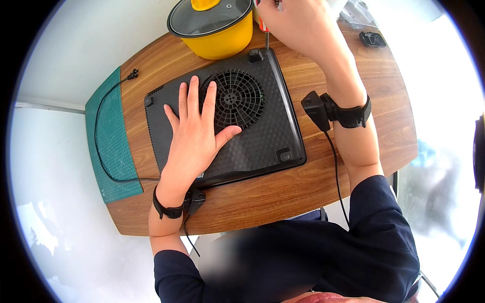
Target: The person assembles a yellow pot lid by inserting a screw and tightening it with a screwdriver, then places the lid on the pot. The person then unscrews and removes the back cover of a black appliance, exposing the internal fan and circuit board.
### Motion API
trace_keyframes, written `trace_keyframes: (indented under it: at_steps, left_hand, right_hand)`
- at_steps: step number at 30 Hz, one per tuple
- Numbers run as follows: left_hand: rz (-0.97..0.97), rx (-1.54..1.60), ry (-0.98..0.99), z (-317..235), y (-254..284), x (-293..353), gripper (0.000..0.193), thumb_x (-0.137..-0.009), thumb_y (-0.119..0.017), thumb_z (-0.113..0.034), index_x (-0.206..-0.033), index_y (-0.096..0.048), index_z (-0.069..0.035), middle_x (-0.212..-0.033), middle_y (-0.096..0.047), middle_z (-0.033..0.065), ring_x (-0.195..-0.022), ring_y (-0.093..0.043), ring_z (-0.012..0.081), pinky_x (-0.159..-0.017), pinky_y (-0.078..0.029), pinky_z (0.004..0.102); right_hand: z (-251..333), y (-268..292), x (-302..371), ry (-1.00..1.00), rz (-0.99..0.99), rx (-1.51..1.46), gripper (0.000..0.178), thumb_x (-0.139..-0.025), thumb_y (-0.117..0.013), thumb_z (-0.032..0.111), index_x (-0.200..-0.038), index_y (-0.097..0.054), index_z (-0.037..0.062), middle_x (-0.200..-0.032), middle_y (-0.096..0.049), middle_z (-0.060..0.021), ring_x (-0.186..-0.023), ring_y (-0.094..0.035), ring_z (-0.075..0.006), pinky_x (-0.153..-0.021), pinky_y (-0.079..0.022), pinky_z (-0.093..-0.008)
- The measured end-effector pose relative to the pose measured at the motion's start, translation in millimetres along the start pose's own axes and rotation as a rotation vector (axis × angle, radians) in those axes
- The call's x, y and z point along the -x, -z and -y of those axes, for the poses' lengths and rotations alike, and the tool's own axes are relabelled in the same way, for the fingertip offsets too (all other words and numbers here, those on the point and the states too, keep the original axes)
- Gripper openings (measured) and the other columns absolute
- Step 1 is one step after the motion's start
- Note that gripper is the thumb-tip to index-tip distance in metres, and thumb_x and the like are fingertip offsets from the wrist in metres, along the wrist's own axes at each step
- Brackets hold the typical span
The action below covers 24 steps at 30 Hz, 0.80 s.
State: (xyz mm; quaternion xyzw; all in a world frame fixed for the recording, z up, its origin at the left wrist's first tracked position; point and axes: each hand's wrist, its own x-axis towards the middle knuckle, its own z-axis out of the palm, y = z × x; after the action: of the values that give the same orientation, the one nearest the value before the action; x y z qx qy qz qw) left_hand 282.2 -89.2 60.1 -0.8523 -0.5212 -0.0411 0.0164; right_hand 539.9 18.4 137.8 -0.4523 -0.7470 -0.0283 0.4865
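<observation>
A black induction cooktop [252,159] lies upside down on the table, its round fan grille [240,101] and rubber feet facing up. My left hand [191,136] rests flat on its underside, fingers spread, left of the grille and partly over its edge. At the top edge of the picture my right hand [303,25] is closed, its fingertips partly cut off. Below it shows a screwdriver [267,40], with a reddish handle end and a thin metal shaft pointing down at the cooktop's far right corner. Most of the handle is hidden.
Behind the cooktop stands a yellow pot [222,43] with a glass lid. A power cord [96,129] curves over a green cutting mat [113,151] at the left. A small black part [372,39] and clear plastic packaging [357,15] lie at the far right of the wooden table [242,204].
</observation>
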Motion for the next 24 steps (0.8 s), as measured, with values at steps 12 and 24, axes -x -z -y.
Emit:
trace_keyframes:
  at_steps: [12,24]
  left_hand:
    - [0.001,-0.003,0.001,-2.5,-2.1,-1.6,0.097,-0.092,-0.059,-0.068,-0.162,-0.028,-0.008,-0.167,-0.017,0.0267,-0.153,-0.022,0.0501,-0.108,-0.025,0.0826]
    - [0.0,0.009,-0.001,-0.9,-1.4,-1.0,0.097,-0.092,-0.058,-0.068,-0.162,-0.028,-0.008,-0.168,-0.017,0.0267,-0.153,-0.021,0.0499,-0.108,-0.025,0.0827]
  right_hand:
    - [12.7,13.8,-2.4,-0.082,0.066,-0.122,0.032,-0.09,-0.068,0.005,-0.121,-0.062,0.0012,-0.102,-0.072,-0.0268,-0.099,-0.066,-0.0477,-0.085,-0.053,-0.0502]
    - [19.4,20.4,-5.4,-0.114,0.066,-0.099,0.032,-0.09,-0.069,0.004,-0.121,-0.062,0.0001,-0.104,-0.072,-0.0265,-0.103,-0.067,-0.0463,-0.087,-0.052,-0.0489]
